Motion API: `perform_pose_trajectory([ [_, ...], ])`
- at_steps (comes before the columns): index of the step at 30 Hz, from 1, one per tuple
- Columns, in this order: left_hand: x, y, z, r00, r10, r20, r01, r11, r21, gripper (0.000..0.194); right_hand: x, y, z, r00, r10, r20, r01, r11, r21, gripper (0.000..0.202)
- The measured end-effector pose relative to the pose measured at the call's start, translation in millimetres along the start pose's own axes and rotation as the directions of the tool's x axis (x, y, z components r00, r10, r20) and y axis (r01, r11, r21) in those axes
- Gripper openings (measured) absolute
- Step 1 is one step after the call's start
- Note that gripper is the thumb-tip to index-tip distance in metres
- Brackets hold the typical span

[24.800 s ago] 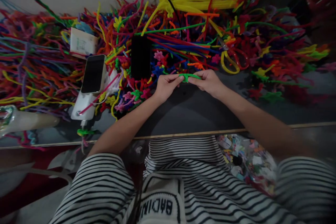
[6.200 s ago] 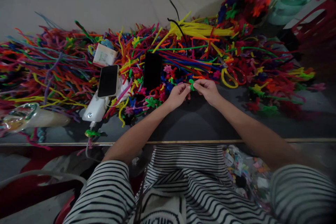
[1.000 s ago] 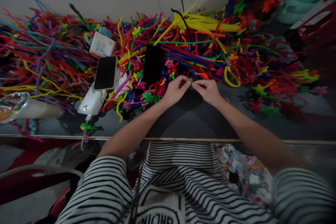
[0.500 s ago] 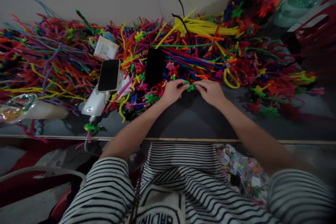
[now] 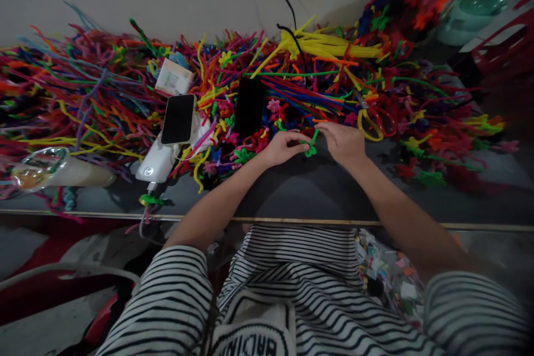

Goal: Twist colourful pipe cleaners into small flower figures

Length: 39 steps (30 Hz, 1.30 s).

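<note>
Between my hands is a green pipe cleaner [image 5: 311, 151] bent into small loops like a flower, with a straight end rising to the upper right. My left hand [image 5: 286, 148] pinches the looped part between thumb and fingertips. With closed fingers, my right hand [image 5: 342, 142] grips the straight end near its tip. Both hands are just above the dark tabletop. Close behind them lie a black phone [image 5: 249, 105] and a heap of small coloured pipe-cleaner flowers [image 5: 273, 105]. Scissors [image 5: 371, 122] with yellow and red handles rest beyond my right hand.
Piles of coloured pipe cleaners [image 5: 112, 94] spread along the back of the table [image 5: 292, 194]. Left of centre are a second phone [image 5: 178, 119], a white power bank [image 5: 155, 162] with a cable and a small box [image 5: 173, 77]. A plastic cup [image 5: 79, 171] lies at far left.
My right hand has moved slightly right and up, drawing the green pipe cleaner's end upward. The looped part now hangs at my left fingertips. The whole view has shifted slightly.
</note>
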<state>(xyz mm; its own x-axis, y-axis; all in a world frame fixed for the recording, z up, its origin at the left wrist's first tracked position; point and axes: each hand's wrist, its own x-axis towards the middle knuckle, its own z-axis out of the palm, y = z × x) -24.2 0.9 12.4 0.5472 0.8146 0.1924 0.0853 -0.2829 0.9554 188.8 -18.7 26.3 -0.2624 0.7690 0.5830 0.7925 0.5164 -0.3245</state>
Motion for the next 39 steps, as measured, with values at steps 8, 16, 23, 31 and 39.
perform_pose_trajectory([
  [8, -1.9, 5.9, -2.8, 0.995, 0.045, 0.090, -0.031, 0.988, -0.151, 0.039, 0.6, -9.2, 0.1, 0.944, -0.007, 0.331, -0.149, 0.884, 0.444, 0.017],
  [16, -0.6, -0.2, 4.0, 0.991, -0.034, -0.131, -0.003, 0.963, -0.271, 0.047, -3.9, -16.0, 9.8, 0.947, 0.191, 0.260, -0.311, 0.754, 0.578, 0.028],
  [23, 1.9, -3.9, 5.8, 0.992, -0.056, -0.116, 0.020, 0.956, -0.292, 0.046, -3.0, -14.3, 17.7, 0.958, 0.216, 0.190, -0.288, 0.711, 0.642, 0.025],
  [31, 2.4, -3.8, 4.9, 0.989, -0.030, -0.145, -0.002, 0.977, -0.213, 0.042, -4.2, -14.1, 14.2, 0.984, 0.105, 0.144, -0.166, 0.837, 0.522, 0.022],
  [39, 0.9, -0.1, 8.5, 0.974, 0.031, -0.226, -0.065, 0.988, -0.143, 0.034, -7.6, -14.2, 10.9, 0.992, 0.007, 0.127, -0.054, 0.927, 0.371, 0.023],
])
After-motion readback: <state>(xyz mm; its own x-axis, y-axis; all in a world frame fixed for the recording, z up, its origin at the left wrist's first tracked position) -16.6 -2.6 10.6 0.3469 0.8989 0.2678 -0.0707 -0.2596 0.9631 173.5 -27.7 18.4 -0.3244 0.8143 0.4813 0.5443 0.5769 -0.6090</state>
